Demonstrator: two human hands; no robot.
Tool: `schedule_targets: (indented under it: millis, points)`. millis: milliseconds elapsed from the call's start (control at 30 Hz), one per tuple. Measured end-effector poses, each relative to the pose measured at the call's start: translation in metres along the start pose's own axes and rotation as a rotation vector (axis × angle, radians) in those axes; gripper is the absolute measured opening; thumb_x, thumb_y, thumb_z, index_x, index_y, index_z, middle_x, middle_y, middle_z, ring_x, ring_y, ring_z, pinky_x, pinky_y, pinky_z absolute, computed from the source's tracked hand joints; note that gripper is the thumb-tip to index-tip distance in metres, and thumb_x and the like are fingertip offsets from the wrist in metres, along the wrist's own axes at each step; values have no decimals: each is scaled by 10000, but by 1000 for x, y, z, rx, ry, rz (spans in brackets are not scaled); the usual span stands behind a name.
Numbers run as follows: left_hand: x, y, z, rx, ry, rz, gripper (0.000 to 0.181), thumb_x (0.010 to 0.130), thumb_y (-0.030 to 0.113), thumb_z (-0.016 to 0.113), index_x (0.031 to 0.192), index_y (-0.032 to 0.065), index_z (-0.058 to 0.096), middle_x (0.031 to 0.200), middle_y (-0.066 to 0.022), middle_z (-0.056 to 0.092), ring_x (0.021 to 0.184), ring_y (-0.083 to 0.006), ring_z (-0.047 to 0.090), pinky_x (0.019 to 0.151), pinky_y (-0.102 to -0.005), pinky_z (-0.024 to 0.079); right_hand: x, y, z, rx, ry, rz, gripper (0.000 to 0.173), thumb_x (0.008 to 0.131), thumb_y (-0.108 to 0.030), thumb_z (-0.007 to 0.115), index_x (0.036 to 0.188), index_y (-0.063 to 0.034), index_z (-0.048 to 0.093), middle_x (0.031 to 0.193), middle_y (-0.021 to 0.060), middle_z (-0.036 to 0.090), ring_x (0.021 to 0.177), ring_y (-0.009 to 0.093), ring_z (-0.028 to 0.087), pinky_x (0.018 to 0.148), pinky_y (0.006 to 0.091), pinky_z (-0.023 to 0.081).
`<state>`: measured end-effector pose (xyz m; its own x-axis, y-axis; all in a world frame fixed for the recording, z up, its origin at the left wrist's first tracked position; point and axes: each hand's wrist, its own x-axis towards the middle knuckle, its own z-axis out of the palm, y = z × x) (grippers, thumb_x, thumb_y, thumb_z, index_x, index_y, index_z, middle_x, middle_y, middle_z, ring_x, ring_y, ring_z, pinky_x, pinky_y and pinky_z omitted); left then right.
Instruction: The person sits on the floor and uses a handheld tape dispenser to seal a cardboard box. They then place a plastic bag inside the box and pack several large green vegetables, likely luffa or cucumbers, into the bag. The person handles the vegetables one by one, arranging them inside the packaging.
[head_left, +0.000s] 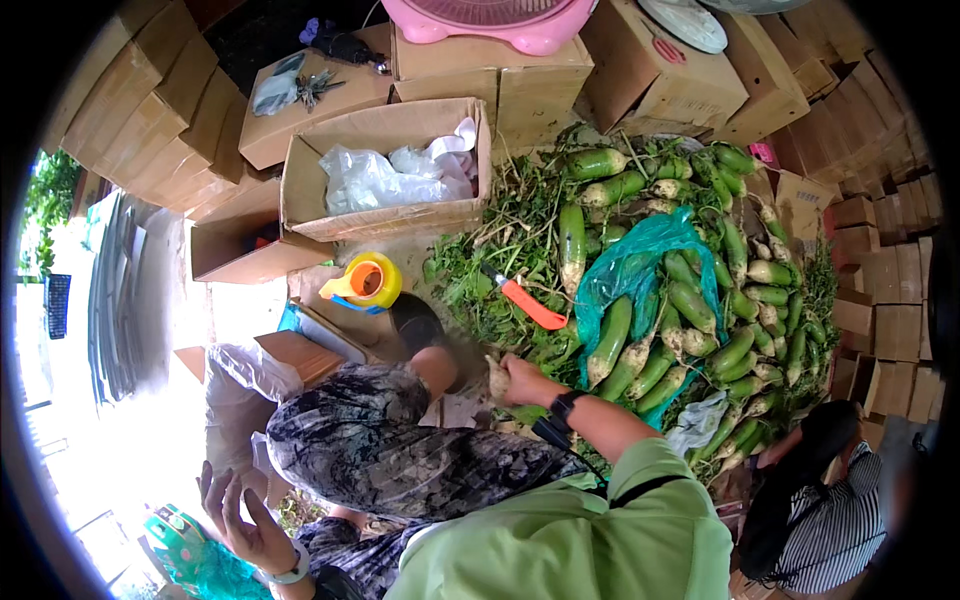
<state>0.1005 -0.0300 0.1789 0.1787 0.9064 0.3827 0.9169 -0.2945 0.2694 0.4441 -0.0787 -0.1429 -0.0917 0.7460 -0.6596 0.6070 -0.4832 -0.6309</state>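
My right hand (525, 381), with a dark watch on the wrist, is closed around a pale, soil-marked radish (497, 379); the fingers hide much of it. My left hand (244, 521) is raised at the lower left with its fingers apart and holds nothing. Beyond my right hand, an orange-handled knife (534, 306) lies on the leafy radish tops (480, 281). A torn teal plastic bag (600, 274) with green radishes (611, 341) in it lies to the right. Many more green-and-white radishes (769, 274) are heaped around the bag.
A yellow tape dispenser (390, 279) stands left of the leaves. Behind it, an open cardboard box (386, 221) holds clear plastic. A pink fan (517, 34) and red-handled scissors (667, 51) sit on boxes at the back. Another person in stripes (832, 532) is at the lower right.
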Motion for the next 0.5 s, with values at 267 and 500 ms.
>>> schedule_targets:
  millis: [267, 500]
  points:
    - [5, 22, 26, -169, 31, -40, 196, 755, -50, 544, 936, -4, 604, 978, -141, 589, 1065, -372, 521, 1006, -526, 300, -54, 18, -53, 428, 197, 89, 713, 529, -106, 824, 1113, -8, 427, 1020, 105, 545, 937, 232, 559, 836, 333, 459]
    - [38, 41, 35, -365, -93, -7, 257, 713, 5, 589, 970, 9, 609, 1027, -140, 585, 1110, -359, 488, 998, -493, 317, -61, -38, -149, 957, 448, -159, 656, 585, 119, 697, 1152, -30, 402, 1053, 77, 543, 959, 193, 558, 825, 315, 477]
